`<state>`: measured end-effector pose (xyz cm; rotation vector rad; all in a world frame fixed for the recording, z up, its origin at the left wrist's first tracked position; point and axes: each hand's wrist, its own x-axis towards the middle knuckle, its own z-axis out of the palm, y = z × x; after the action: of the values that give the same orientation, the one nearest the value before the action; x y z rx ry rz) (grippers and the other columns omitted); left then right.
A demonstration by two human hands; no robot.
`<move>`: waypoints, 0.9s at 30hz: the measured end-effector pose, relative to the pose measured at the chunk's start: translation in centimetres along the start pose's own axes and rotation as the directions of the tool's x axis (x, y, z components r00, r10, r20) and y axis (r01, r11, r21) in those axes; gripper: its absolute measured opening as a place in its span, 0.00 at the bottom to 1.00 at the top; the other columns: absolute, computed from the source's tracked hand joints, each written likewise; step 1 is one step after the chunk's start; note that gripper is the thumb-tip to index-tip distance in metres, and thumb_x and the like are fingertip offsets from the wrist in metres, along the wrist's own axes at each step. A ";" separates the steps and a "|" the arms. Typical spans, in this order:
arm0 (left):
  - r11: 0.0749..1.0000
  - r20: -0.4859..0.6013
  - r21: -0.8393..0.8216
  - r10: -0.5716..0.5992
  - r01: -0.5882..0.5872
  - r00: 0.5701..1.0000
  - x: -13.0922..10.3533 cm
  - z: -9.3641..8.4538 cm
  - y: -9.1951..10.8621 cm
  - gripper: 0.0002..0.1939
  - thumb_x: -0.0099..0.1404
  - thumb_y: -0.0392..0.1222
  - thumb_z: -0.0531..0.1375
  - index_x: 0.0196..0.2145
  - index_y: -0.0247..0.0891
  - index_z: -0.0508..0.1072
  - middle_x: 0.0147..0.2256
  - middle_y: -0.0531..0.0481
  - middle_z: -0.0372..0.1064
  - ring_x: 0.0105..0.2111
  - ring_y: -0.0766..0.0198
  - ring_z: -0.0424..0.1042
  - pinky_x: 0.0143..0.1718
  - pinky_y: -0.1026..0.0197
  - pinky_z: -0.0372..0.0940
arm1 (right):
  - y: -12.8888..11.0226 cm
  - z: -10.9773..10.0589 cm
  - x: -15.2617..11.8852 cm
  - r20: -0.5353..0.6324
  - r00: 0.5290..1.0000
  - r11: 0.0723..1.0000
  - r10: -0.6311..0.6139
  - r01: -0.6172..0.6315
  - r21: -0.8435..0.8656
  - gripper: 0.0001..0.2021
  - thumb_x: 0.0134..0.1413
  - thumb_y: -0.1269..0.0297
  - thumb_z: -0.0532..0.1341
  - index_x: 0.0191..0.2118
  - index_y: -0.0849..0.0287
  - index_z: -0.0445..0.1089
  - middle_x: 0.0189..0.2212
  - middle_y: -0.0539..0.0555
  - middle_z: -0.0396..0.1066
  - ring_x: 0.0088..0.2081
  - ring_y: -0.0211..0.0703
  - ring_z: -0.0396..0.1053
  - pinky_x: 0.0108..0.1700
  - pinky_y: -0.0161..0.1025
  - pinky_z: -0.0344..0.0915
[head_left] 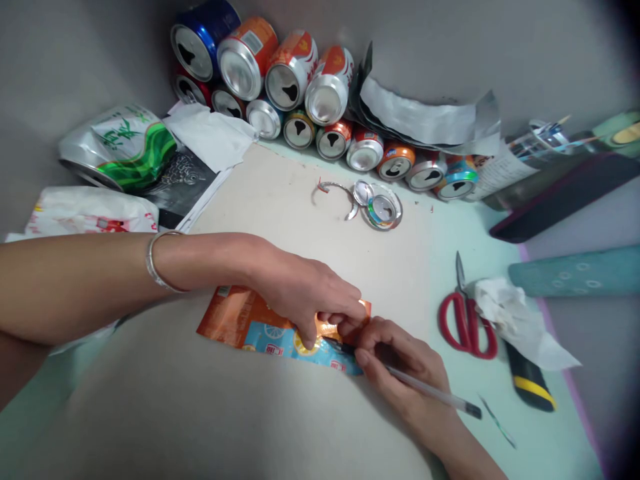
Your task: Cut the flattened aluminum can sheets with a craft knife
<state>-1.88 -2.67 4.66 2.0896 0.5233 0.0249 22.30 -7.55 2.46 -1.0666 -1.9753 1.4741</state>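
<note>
A flattened metal sheet [280,333], orange with a blue citrus-print band and seemingly cut from a drink can, lies on the pale board. My left hand [305,287] reaches across it from the left, a bangle on the wrist. Its thumb and bent fingers press the sheet down near the right end. In my right hand [410,373] is a pen [430,390] with a clear barrel and dark cap end. The pen's dark tip meets the sheet close to my left thumb. Whether it leaves a mark is too small to tell.
Stacked drink cans [285,80] line the back wall, with curved metal sheets [420,113] beside them. Cut can ends [383,208] lie behind my hands. To the right are red-handled scissors [466,323], crumpled tissue [520,323] and a black-and-yellow handle [530,380]. A crushed can [120,147] sits left.
</note>
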 end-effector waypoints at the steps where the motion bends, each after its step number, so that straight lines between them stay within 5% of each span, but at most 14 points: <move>1: 1.000 0.000 -0.001 0.002 -0.002 1.000 0.0 0.0 0.0 0.22 0.57 0.26 0.69 0.31 0.44 0.58 0.37 0.57 0.61 0.40 0.62 0.67 0.38 0.62 0.58 | -0.1 0.0 0.1 0.005 1.000 1.000 -0.001 0.001 -0.009 0.10 0.63 0.67 0.63 0.29 0.56 0.66 0.25 0.49 0.66 0.25 0.38 0.59 0.24 0.34 0.57; 9: 1.000 -0.003 -0.008 0.005 -0.005 1.000 0.0 0.0 0.1 0.22 0.57 0.27 0.69 0.32 0.44 0.58 0.38 0.57 0.62 0.41 0.61 0.68 0.39 0.62 0.58 | 0.1 -0.1 -0.1 0.021 1.000 1.000 0.020 -0.020 0.002 0.11 0.64 0.64 0.63 0.28 0.56 0.67 0.25 0.51 0.67 0.25 0.39 0.58 0.24 0.35 0.56; 17: 0.999 -0.030 -0.013 0.040 -0.041 0.999 -0.2 0.3 -0.5 0.18 0.57 0.26 0.65 0.34 0.45 0.62 0.38 0.57 0.64 0.38 0.62 0.67 0.36 0.61 0.58 | 2.1 -2.2 0.1 -0.087 0.992 0.924 0.094 -0.054 0.379 0.15 0.59 0.54 0.71 0.29 0.56 0.70 0.22 0.49 0.68 0.25 0.40 0.61 0.27 0.35 0.57; 27: 0.999 -0.069 0.032 0.023 -0.021 0.997 0.2 0.4 0.1 0.19 0.59 0.31 0.69 0.32 0.44 0.61 0.37 0.56 0.66 0.36 0.61 0.67 0.34 0.60 0.57 | 2.0 -2.0 0.1 -0.060 0.997 0.942 0.045 -0.022 0.336 0.16 0.56 0.56 0.74 0.28 0.55 0.68 0.23 0.49 0.68 0.26 0.41 0.61 0.26 0.35 0.57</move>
<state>-1.59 -2.93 4.49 2.1309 0.5458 0.1025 24.38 -6.02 1.24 -0.9874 -1.5917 1.6944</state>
